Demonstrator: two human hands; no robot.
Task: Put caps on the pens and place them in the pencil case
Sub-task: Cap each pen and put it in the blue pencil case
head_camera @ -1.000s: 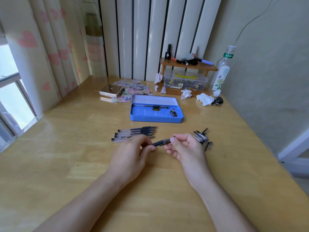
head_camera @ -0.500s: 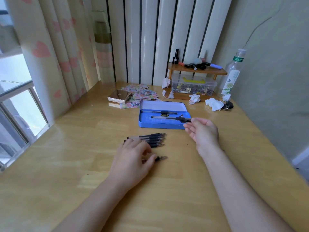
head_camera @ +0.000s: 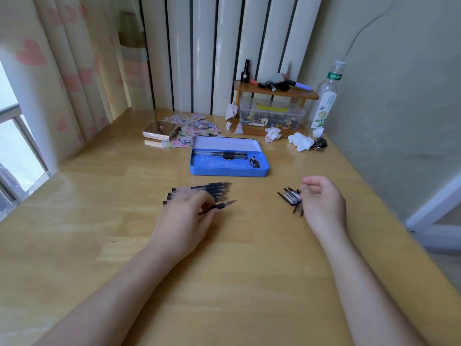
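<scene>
An open blue pencil case (head_camera: 228,171) lies on the wooden table (head_camera: 99,245), with capped pens (head_camera: 222,155) along its far side. Several uncapped black pens (head_camera: 202,189) lie in a row in front of it. My left hand (head_camera: 185,221) rests over the near end of that row, fingers closed on one uncapped pen (head_camera: 223,205) whose tip points right. A small pile of black pen caps (head_camera: 290,197) sits to the right. My right hand (head_camera: 321,202) is beside the pile, fingertips touching the caps.
At the back stand a small wooden shelf (head_camera: 274,92) with small items, a clear plastic box (head_camera: 272,116), a plastic bottle (head_camera: 326,101), crumpled tissues (head_camera: 300,141), and a gold box (head_camera: 161,131) on patterned papers. The table edge falls off at right.
My right hand carried a capped pen to the case, let go of it there, and came back to the cap pile. My left hand has taken hold of another uncapped pen.
</scene>
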